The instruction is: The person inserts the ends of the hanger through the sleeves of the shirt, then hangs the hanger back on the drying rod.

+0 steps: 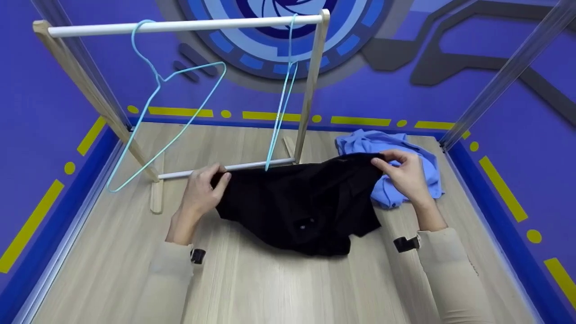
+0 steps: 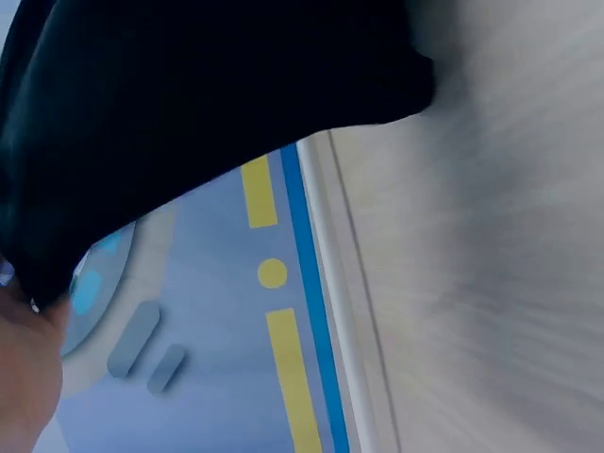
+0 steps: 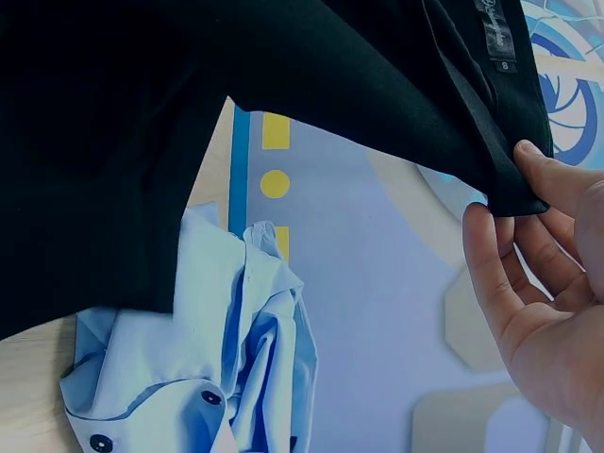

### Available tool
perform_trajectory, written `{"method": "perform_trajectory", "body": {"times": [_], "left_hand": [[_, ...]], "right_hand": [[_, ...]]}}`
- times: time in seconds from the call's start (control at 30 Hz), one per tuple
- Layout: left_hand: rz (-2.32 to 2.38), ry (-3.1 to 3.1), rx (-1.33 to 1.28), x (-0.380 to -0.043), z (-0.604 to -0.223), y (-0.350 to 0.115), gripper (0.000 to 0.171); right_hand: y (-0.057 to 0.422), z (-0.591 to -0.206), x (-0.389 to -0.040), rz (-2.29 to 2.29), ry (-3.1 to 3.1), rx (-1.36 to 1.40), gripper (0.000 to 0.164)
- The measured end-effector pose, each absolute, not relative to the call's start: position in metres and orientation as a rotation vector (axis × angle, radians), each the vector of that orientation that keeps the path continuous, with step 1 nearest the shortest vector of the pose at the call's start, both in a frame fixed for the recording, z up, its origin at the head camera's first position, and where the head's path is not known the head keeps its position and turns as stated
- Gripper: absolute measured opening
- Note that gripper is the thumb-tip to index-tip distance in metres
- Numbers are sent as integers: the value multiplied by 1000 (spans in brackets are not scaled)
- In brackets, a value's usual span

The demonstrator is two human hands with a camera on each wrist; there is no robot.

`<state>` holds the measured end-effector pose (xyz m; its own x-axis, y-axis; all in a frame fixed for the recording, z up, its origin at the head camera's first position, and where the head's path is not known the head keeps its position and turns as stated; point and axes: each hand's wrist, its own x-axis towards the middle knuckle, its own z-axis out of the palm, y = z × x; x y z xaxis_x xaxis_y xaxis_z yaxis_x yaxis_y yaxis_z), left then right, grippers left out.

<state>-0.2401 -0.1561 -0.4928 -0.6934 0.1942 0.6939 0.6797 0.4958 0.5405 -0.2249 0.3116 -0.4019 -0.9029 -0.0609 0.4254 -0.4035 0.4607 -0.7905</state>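
A black garment [image 1: 288, 207] is stretched between both hands over the wooden floor, its lower part hanging in loose folds. My left hand [image 1: 204, 191] pinches its upper left corner between thumb and fingers; in the left wrist view that hand [image 2: 28, 363] shows only at the edge. At the other top corner, my right hand [image 1: 405, 173] pinches the cloth. The right wrist view shows the thumb above and fingers below the edge, near a sewn-in label [image 3: 495, 30]. Behind the right hand lies a crumpled light blue shirt [image 1: 429, 166] with dark buttons.
Just beyond the garment stands a rack with a white top bar [image 1: 189, 25] and wooden posts. Two turquoise wire hangers hang from it, one at the left [image 1: 148, 103] and one at the right [image 1: 280, 112]. Blue patterned walls [image 1: 508, 112] enclose the floor.
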Motion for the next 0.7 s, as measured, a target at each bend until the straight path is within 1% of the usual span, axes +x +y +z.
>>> {"method": "perform_trajectory", "body": {"times": [0.33, 0.57, 0.7], "left_hand": [[-944, -2468, -424, -241, -498, -144, 10], [-894, -2375, -463, -238, -504, -126, 10], [-1008, -2400, -489, -232, -503, -109, 12]], "right_hand": [[303, -402, -223, 1394, -2445, 421, 13], [294, -408, -223, 1421, -2499, 457, 14], [291, -410, -221, 1398, -2532, 470, 12]]}}
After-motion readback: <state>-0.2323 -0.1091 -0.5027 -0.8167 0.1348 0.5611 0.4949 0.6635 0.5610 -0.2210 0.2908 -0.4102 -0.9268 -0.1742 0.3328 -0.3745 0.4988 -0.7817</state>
